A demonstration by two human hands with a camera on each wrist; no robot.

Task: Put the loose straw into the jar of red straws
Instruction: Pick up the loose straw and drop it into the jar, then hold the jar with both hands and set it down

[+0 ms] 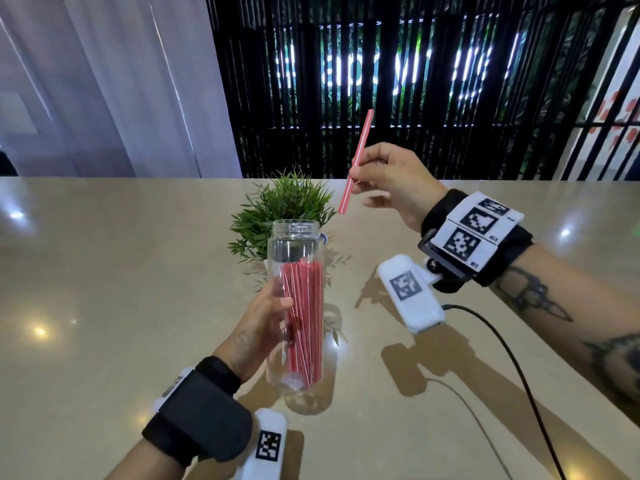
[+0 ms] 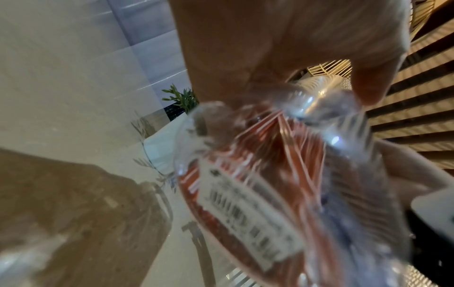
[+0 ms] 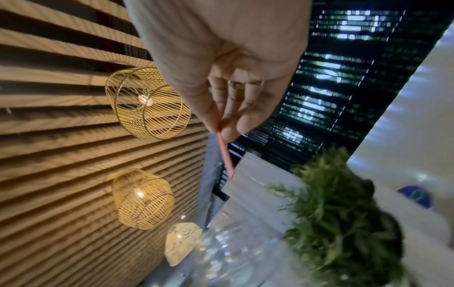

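A clear jar (image 1: 296, 244) with an open mouth stands tilted over the beige table, its base near the surface. A bundle of red straws (image 1: 304, 317) fills its lower part. My left hand (image 1: 266, 317) grips the jar's side; in the left wrist view the jar (image 2: 282, 174) with a barcode label fills the frame. My right hand (image 1: 388, 178) pinches a loose red-and-white straw (image 1: 356, 161) near its middle, held in the air above and right of the jar's mouth. In the right wrist view the straw (image 3: 224, 153) points down toward the jar's rim (image 3: 233, 242).
A small green potted plant (image 1: 284, 213) stands just behind the jar. A black cable (image 1: 512, 358) runs across the table (image 1: 104, 271) at the right. Behind the table's far edge are a dark slatted screen and white curtains.
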